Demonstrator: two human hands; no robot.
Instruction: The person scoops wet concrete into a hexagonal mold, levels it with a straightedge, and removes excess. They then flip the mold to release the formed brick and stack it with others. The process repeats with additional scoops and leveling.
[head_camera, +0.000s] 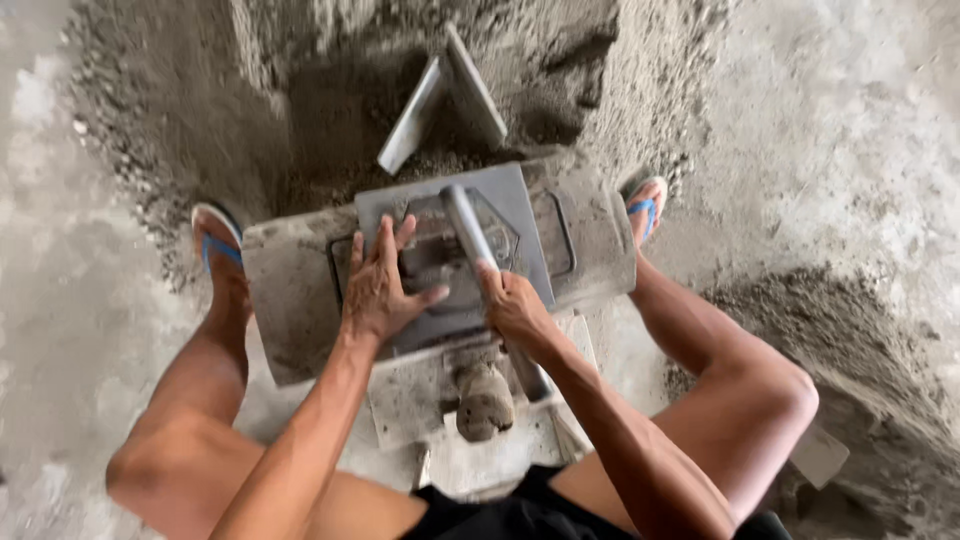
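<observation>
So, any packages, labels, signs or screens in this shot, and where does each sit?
None in view: no package, label, sign or screen.
What is there: a grey metal mould on the ground between the feet, dusted with cement.
The left hand lies flat on its grey plate.
The right hand grips a grey metal rod.
A flat grey trowel-like blade lies in the grey sand pile beyond.
</observation>
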